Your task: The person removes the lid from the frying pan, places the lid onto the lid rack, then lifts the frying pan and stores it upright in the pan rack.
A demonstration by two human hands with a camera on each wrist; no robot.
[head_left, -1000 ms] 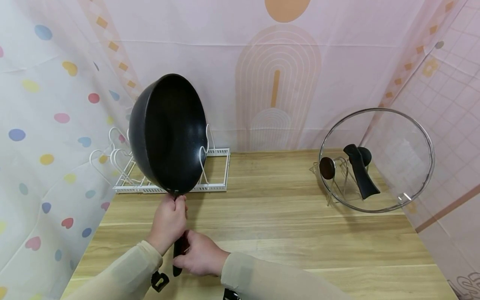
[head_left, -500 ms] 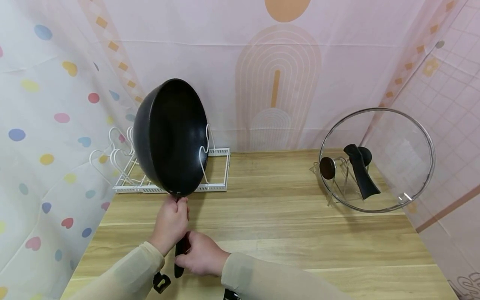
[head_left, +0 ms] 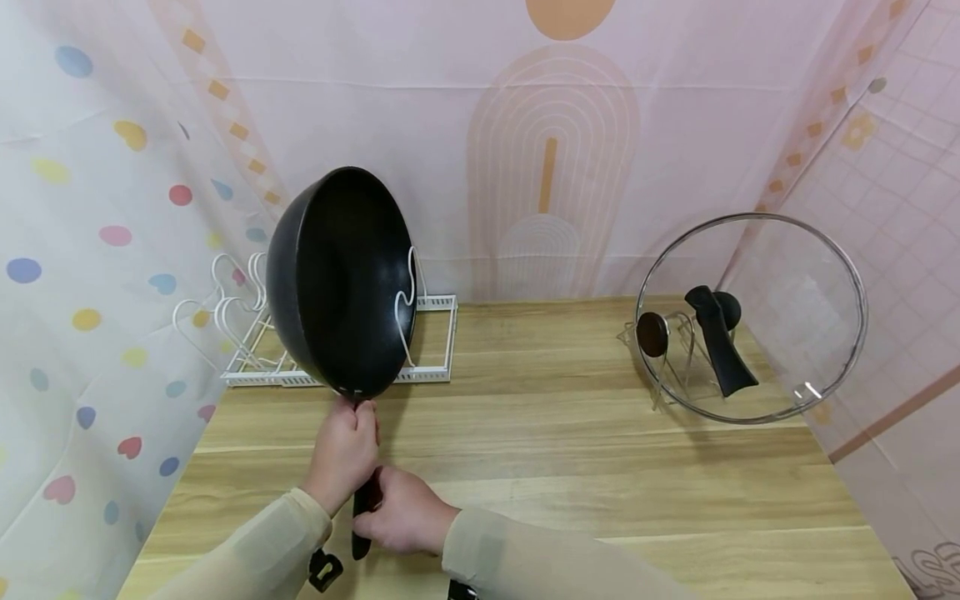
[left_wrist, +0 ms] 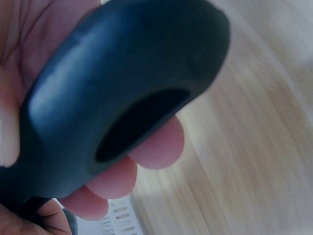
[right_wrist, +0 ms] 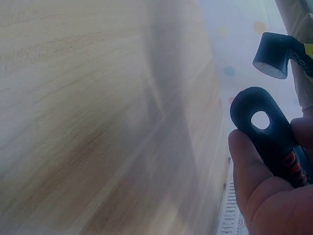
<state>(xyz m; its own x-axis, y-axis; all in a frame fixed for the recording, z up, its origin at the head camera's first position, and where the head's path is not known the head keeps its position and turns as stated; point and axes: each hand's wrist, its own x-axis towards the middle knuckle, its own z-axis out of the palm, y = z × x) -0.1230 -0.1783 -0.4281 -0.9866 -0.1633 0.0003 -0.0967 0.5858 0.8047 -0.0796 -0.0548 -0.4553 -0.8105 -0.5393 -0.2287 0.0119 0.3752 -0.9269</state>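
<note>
A black wok (head_left: 352, 275) stands tipped on its side in a white wire dish rack (head_left: 433, 374), its hollow facing right and its handle toward me. My left hand (head_left: 343, 457) grips the handle just below the bowl. Lower down, my right hand (head_left: 411, 512) pinches the handle (head_left: 362, 537) near its end between thumb and fingers. In the right wrist view the black handle (right_wrist: 271, 132) shows its round hanging hole and red lettering. The left wrist view has the handle (left_wrist: 112, 73) up close, with curled fingertips (left_wrist: 161, 144) under it.
A glass lid (head_left: 810, 283) with a steel rim and black handle (head_left: 722, 342) stands upright at the right, in a small wire stand (head_left: 686, 354) with a brown round knob (head_left: 652, 335). White wire loops (head_left: 232, 317) rise left of the wok. Curtains hang behind the wooden table (head_left: 562, 442).
The wok has come down lower between the rack's wires and shifted slightly right. Both hands have moved a little down with the handle and keep their hold.
</note>
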